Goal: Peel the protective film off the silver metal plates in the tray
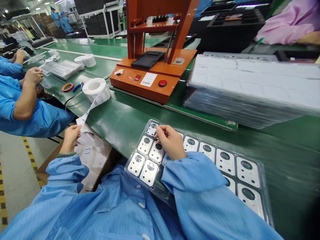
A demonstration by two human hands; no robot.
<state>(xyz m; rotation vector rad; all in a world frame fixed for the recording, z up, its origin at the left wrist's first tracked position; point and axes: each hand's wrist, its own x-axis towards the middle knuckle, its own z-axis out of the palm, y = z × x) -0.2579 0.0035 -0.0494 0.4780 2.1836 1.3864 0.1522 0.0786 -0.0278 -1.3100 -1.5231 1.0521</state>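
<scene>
My left hand [71, 136] pinches the loose end of a white label strip [84, 116], which runs up to a roll of labels [96, 89] on the bench. Over the upper left of a clear plastic tray [160, 189], my right hand [172, 141] has its thumb and fingertips pressed together. Its fingertips are at the edge of a metal plate [151, 129] that bears a dark blue outline. Whether they hold anything is hidden. Several similar silver plates [144, 145], each with one large round hole and small ones, sit in the tray's pockets. My right sleeve covers part of the tray.
An orange press [147, 83] with a red button stands behind the tray. Stacked trays [250, 76] are at the right. An orange tape ring [67, 87] and blue cutters [78, 86] lie left of the roll. A box of backing paper [92, 156] sits below; a co-worker [27, 96] is at left.
</scene>
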